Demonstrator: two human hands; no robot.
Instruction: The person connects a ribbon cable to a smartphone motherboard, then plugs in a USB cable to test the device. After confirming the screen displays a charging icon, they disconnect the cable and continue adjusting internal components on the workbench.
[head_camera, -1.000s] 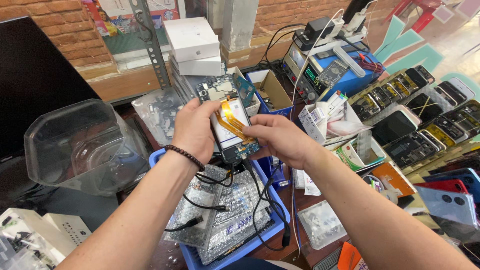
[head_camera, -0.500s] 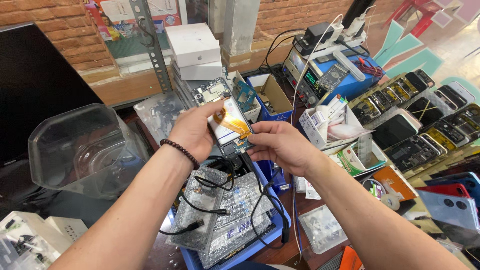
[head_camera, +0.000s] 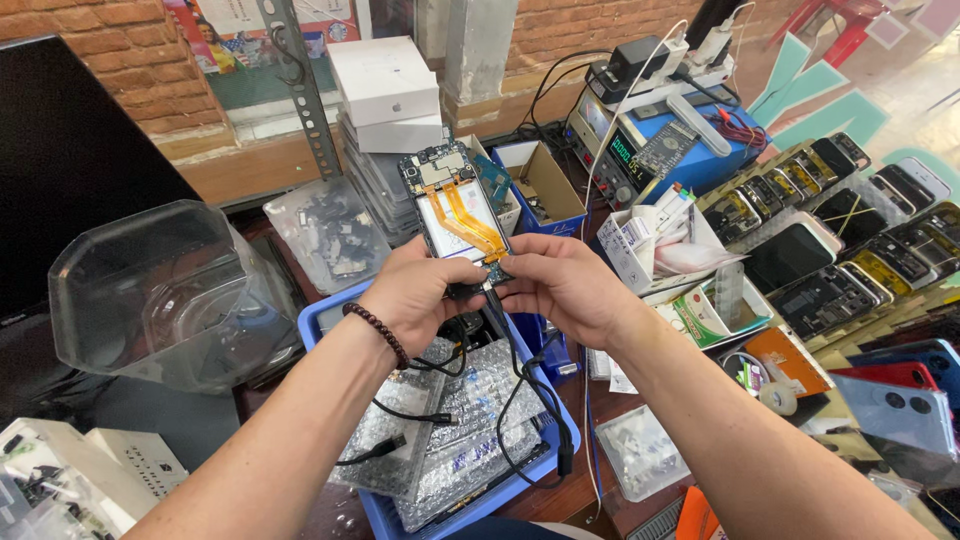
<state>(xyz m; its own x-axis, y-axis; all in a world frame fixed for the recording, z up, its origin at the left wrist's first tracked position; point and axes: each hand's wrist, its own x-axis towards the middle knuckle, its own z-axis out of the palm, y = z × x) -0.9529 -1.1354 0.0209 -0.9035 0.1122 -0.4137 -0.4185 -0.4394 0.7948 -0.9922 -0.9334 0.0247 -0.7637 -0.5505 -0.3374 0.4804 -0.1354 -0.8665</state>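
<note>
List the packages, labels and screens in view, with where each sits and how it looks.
White boxes: stacked at the back wall, flat and square.
Dark monitor: far left, black, unlit.
Bench meter display: right of centre, small with green digits.
Bubble-wrap bags: in the blue tray below both hands, silvery.

Beyond the fingers, a red brick wall (head_camera: 90, 40) over a wooden ledge (head_camera: 250, 165); daylit pavement (head_camera: 900, 75) far right.
</note>
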